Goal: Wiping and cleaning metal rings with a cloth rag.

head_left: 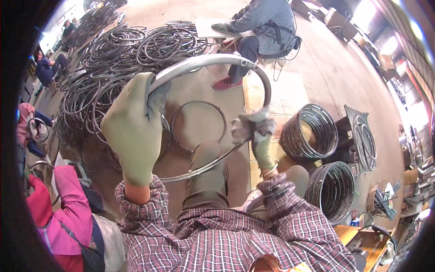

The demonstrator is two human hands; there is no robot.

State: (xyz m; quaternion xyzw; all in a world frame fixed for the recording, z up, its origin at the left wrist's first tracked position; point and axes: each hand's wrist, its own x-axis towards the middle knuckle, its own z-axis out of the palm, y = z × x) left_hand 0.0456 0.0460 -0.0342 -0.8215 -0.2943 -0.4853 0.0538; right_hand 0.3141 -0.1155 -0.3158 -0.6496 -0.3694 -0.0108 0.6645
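A large metal ring (206, 62), silvery and shaped like a wheel rim, is held up over my knees. My gloved left hand (136, 127) is wrapped round its left side. On the right side, my gloved right hand (260, 140) presses a grey rag (252, 126) round the rim. The rag hides part of the ring and some of my fingers. Beyond the held ring, another thin ring (199, 102) lies flat on the floor.
A big heap of loose rings (108, 68) covers the floor ahead to the left. Two stacks of rings, a farther one (308, 133) and a nearer one (331, 192), stand at my right by a cardboard sheet (276, 93). A seated co-worker (272, 27) is ahead; another person (72, 208) sits close left.
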